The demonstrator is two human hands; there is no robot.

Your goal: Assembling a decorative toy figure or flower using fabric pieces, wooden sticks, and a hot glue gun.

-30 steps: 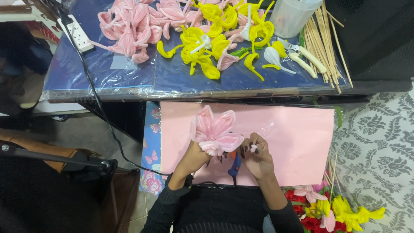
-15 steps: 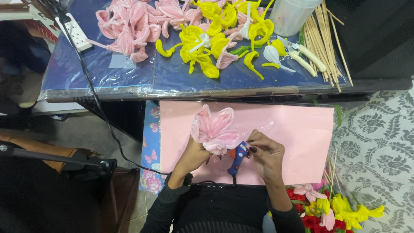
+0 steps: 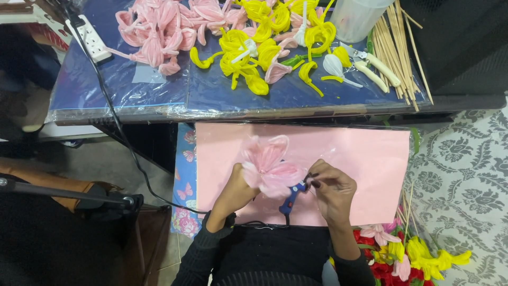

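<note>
On the blue bench (image 3: 159,98), pink flowers (image 3: 159,32) fill the far left and yellow flowers (image 3: 248,53) the middle. Sticks (image 3: 402,47) and cutters (image 3: 378,66) lie at its right edge, a power strip (image 3: 90,37) at its left. More flowers (image 3: 413,257) sit on the floor.

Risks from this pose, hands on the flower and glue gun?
1. The right hand works at the blue glue gun tip, right beside the pink flower: fingers may get burned or glued.
2. The left hand grips the flower from below; squeezing could crush petals.
3. The gun's black cord trails off the table, a likely snag.
</note>
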